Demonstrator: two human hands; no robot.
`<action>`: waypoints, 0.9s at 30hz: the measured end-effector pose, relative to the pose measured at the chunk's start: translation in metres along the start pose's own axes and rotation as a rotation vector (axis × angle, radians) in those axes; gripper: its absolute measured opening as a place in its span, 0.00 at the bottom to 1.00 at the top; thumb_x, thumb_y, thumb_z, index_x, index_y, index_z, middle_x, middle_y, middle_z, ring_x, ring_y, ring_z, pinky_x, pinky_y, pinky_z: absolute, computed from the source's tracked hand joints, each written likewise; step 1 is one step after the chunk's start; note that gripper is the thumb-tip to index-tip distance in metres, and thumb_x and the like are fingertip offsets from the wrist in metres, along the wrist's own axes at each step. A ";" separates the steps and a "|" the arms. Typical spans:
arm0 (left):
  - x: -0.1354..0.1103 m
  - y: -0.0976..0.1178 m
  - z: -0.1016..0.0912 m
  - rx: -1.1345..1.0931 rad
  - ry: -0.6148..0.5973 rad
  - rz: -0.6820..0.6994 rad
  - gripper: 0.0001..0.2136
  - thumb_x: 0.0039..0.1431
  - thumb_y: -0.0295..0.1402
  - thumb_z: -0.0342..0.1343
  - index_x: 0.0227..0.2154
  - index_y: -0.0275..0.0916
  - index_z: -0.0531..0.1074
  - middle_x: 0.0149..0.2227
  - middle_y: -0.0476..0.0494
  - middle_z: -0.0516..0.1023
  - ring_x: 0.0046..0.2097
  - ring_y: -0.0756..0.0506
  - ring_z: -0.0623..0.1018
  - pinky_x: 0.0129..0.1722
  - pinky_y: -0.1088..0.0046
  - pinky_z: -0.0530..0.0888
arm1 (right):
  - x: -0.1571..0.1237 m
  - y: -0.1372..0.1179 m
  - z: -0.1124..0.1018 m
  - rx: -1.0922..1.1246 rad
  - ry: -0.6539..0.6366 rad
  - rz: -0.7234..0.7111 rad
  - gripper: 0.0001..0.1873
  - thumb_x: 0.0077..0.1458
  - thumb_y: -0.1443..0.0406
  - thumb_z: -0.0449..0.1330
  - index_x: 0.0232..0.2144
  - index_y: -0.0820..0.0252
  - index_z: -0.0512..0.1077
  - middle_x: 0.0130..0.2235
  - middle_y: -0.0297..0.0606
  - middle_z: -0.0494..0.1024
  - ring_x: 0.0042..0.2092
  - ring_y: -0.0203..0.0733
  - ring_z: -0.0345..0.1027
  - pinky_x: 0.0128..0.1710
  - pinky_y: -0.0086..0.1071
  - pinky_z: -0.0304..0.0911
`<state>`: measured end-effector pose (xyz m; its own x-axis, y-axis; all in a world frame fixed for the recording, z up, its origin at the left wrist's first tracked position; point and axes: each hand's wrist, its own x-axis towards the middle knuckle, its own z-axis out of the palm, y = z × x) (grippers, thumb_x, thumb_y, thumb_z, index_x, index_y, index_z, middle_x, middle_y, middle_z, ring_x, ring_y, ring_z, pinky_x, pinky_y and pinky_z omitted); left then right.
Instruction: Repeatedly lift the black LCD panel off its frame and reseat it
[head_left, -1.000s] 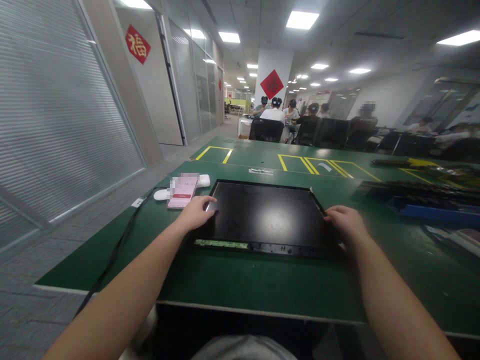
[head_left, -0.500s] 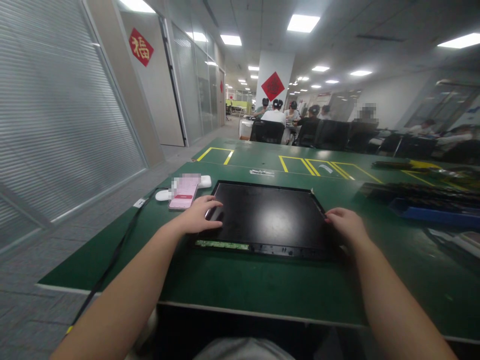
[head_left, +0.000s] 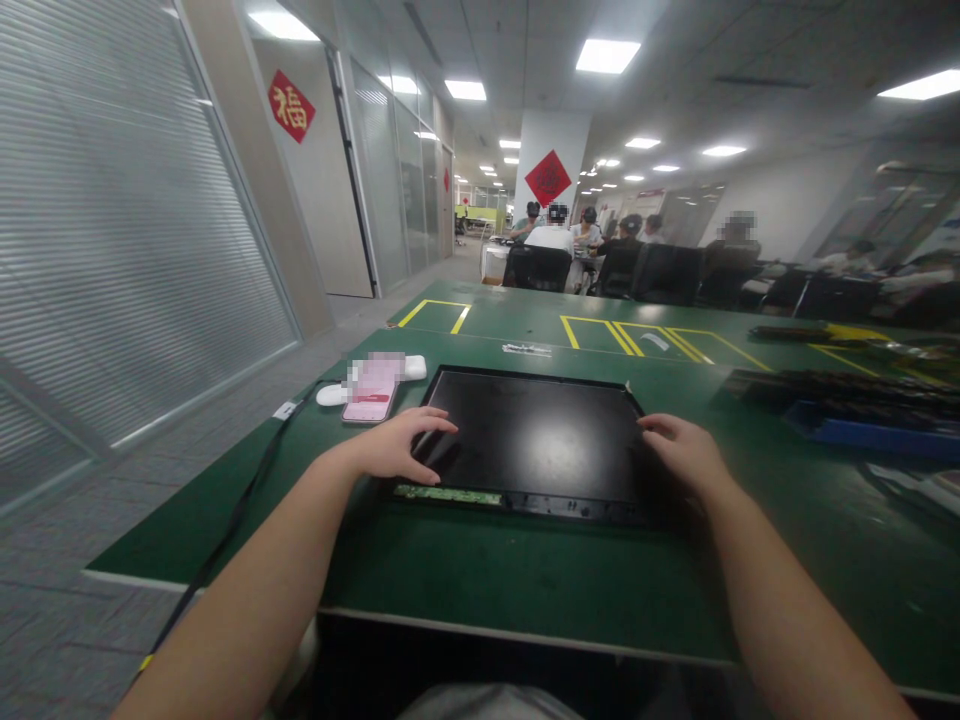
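A flat black screen panel [head_left: 517, 430] in a thin black frame lies on the green table [head_left: 480, 570]. Along its near edge, on the left, runs a narrow green circuit board [head_left: 448, 495]. My left hand [head_left: 397, 445] is at the panel's left side, thumb and fingers spread apart over that edge and holding nothing. At the right edge, my right hand [head_left: 684, 450] has its thumb and fingertips drawn close together on the frame. Its other fingers are partly hidden.
A pink-screened phone [head_left: 371, 395] and white rounded items [head_left: 334, 396] lie at the left beside a black cable [head_left: 255, 480]. A blue tray [head_left: 885, 435] with dark parts stands right. Yellow tape [head_left: 589, 320] marks the far tabletop. People [head_left: 550, 238] sit beyond.
My left hand's thumb has moved toward the near edge, widening its spread. My right hand has shifted slightly inward and up along the frame. The view has tilted a little.
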<state>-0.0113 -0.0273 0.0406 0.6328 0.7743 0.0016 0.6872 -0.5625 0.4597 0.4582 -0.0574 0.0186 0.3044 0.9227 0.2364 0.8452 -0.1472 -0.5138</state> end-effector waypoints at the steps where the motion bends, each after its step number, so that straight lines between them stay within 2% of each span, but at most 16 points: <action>1: 0.000 0.000 0.000 -0.003 -0.003 0.001 0.35 0.44 0.42 0.69 0.59 0.45 0.69 0.67 0.38 0.61 0.66 0.33 0.63 0.63 0.56 0.62 | 0.000 0.000 0.002 0.021 -0.027 -0.046 0.19 0.49 0.61 0.58 0.43 0.53 0.81 0.42 0.38 0.82 0.43 0.47 0.75 0.46 0.36 0.66; 4: -0.001 0.001 -0.002 -0.004 0.001 0.013 0.36 0.43 0.40 0.70 0.59 0.46 0.69 0.67 0.38 0.61 0.65 0.33 0.64 0.63 0.56 0.62 | -0.001 0.001 0.010 0.064 -0.118 -0.146 0.21 0.50 0.61 0.58 0.46 0.52 0.80 0.51 0.37 0.79 0.51 0.48 0.73 0.55 0.39 0.64; 7: -0.001 0.004 -0.002 -0.001 0.013 0.027 0.36 0.43 0.39 0.70 0.59 0.45 0.69 0.66 0.37 0.62 0.65 0.33 0.64 0.63 0.56 0.62 | 0.000 0.003 0.016 0.038 -0.181 -0.155 0.20 0.50 0.62 0.59 0.46 0.53 0.80 0.52 0.38 0.79 0.55 0.50 0.71 0.58 0.41 0.62; 22: -0.001 0.009 0.001 -0.043 0.067 0.145 0.32 0.43 0.31 0.69 0.56 0.46 0.71 0.67 0.39 0.59 0.66 0.35 0.63 0.64 0.57 0.61 | 0.000 0.000 0.012 0.057 -0.232 -0.133 0.16 0.51 0.62 0.58 0.40 0.54 0.82 0.51 0.37 0.79 0.55 0.49 0.72 0.59 0.39 0.60; 27: -0.001 0.010 0.001 -0.025 0.063 0.146 0.31 0.44 0.32 0.68 0.56 0.46 0.71 0.67 0.40 0.60 0.66 0.35 0.64 0.64 0.58 0.61 | -0.002 -0.003 0.010 0.067 -0.225 -0.113 0.15 0.51 0.63 0.59 0.39 0.53 0.82 0.50 0.36 0.80 0.55 0.49 0.72 0.59 0.39 0.60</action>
<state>-0.0045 -0.0339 0.0446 0.7013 0.7018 0.1250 0.5800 -0.6637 0.4723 0.4507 -0.0553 0.0117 0.0978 0.9891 0.1101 0.8351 -0.0214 -0.5496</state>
